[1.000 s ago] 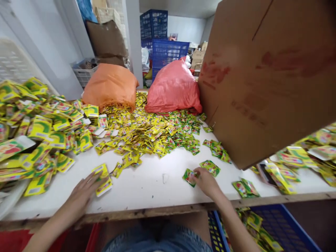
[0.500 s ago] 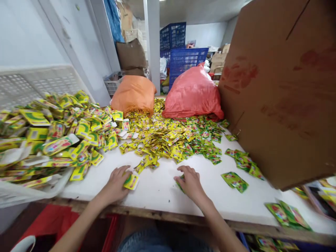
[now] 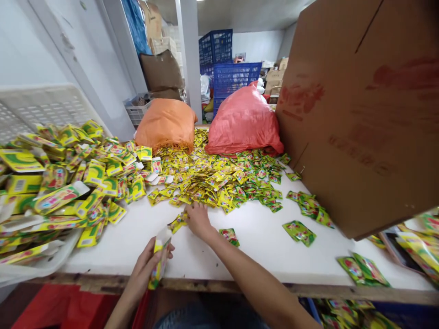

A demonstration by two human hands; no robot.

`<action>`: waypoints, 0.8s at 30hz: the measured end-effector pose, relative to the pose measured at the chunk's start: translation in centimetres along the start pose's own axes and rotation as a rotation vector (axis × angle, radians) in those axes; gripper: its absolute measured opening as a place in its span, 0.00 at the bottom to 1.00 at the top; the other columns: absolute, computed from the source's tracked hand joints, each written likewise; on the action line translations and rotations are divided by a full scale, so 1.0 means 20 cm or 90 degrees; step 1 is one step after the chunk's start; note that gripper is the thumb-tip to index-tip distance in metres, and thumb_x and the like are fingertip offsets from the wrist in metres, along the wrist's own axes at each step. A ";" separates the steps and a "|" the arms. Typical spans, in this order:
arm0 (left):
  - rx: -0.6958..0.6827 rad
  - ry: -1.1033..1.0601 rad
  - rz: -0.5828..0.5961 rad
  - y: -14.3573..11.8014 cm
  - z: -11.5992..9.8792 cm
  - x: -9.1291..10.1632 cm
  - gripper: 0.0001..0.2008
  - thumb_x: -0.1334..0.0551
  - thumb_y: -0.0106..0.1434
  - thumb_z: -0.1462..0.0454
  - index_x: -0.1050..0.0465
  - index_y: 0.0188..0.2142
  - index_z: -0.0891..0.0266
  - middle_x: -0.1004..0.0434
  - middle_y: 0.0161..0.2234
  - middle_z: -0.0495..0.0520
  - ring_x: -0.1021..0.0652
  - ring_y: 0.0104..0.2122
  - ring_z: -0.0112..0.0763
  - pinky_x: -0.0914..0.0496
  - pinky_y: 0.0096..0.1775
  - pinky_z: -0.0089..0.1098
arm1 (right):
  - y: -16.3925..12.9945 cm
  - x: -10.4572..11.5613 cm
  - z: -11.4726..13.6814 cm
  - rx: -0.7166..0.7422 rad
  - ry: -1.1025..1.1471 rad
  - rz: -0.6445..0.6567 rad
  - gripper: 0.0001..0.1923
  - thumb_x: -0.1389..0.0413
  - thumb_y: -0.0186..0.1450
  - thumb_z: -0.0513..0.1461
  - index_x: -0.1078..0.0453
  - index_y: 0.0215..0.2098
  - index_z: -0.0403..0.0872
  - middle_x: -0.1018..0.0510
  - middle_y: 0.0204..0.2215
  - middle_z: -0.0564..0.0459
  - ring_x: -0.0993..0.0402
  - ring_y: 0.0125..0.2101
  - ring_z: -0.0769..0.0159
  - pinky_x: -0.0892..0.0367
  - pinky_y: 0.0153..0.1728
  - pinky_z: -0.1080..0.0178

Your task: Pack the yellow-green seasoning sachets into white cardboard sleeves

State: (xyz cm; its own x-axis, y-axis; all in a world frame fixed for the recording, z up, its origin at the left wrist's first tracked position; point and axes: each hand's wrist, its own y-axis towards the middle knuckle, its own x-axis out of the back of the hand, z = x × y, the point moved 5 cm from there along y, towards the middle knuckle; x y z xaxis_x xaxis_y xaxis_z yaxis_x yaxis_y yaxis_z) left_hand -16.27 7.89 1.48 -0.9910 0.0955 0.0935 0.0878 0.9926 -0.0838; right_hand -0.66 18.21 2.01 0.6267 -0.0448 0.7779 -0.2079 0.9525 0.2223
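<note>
My left hand [image 3: 146, 265] is wrapped round a small yellow-and-green carton [image 3: 158, 258], tilted upright, its white end flap open at the top. My right hand [image 3: 198, 219] is at the front edge of the sachet pile, fingers curled down over yellow sachets [image 3: 177, 223] just beyond the carton; its fingertips are partly hidden. A green sachet [image 3: 229, 236] lies by itself on the white table, right of my right wrist. Beyond both hands spreads the heap of yellow and green sachets [image 3: 206, 183].
At left, a white crate [image 3: 66, 256] overflows with yellow cartons [image 3: 63, 196]. An orange sack [image 3: 166, 123] and a red sack [image 3: 243, 123] stand behind the heap. A large cardboard box [image 3: 350, 128] leans in at right, with green sachets [image 3: 300, 232] near it.
My left hand has lifted the carton and turned it upright, open end up. My right hand has let go of the green sachet and moved left and forward to the yellow sachets.
</note>
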 end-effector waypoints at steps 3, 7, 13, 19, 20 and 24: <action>0.059 -0.138 -0.024 -0.01 0.05 -0.04 0.23 0.44 0.55 0.48 0.31 0.40 0.65 0.24 0.35 0.58 0.26 0.30 0.35 0.32 0.33 0.31 | -0.13 0.13 -0.04 0.011 0.091 -0.029 0.08 0.49 0.61 0.33 0.34 0.38 0.48 0.30 0.37 0.55 0.34 0.39 0.68 0.41 0.40 0.66; 0.151 -0.263 0.004 0.00 0.06 -0.14 0.24 0.42 0.54 0.48 0.28 0.37 0.66 0.24 0.31 0.57 0.26 0.28 0.33 0.33 0.29 0.29 | -0.31 0.36 -0.24 -0.031 0.202 -0.069 0.08 0.50 0.62 0.37 0.38 0.41 0.47 0.30 0.35 0.55 0.32 0.33 0.70 0.37 0.32 0.69; 0.262 -0.243 0.091 0.04 0.06 -0.43 0.22 0.38 0.53 0.52 0.30 0.40 0.67 0.25 0.25 0.53 0.26 0.24 0.29 0.33 0.27 0.28 | -0.56 0.37 -0.48 -0.159 0.231 -0.052 0.05 0.44 0.56 0.39 0.34 0.30 0.46 0.31 0.29 0.54 0.34 0.30 0.65 0.37 0.32 0.64; 0.319 -0.139 0.197 0.14 0.06 -0.68 0.25 0.36 0.50 0.50 0.33 0.40 0.68 0.24 0.25 0.55 0.25 0.22 0.30 0.34 0.26 0.29 | -0.61 0.32 -0.49 -0.234 0.030 -0.093 0.19 0.42 0.53 0.38 0.34 0.43 0.46 0.30 0.39 0.46 0.35 0.41 0.55 0.40 0.43 0.56; 0.319 -0.143 0.209 0.15 0.05 -0.71 0.25 0.37 0.50 0.50 0.33 0.40 0.68 0.24 0.25 0.55 0.25 0.23 0.30 0.33 0.26 0.29 | -0.60 0.32 -0.51 -0.257 0.033 -0.086 0.22 0.42 0.52 0.38 0.36 0.45 0.44 0.29 0.39 0.45 0.35 0.41 0.54 0.40 0.43 0.56; 0.296 -0.186 0.211 0.17 0.05 -0.77 0.25 0.33 0.47 0.52 0.32 0.39 0.66 0.26 0.26 0.53 0.26 0.23 0.28 0.33 0.27 0.29 | -0.59 0.31 -0.54 -0.283 0.069 -0.060 0.18 0.42 0.51 0.37 0.34 0.41 0.44 0.26 0.35 0.45 0.33 0.39 0.54 0.39 0.41 0.57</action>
State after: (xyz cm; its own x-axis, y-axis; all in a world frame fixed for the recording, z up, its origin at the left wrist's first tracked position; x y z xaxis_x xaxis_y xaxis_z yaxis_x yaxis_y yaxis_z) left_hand -0.84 9.68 -1.16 -0.9111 0.3026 -0.2799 0.4066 0.7712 -0.4897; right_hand 13.89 9.94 -2.17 0.7075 -0.1281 0.6950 0.1809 0.9835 -0.0028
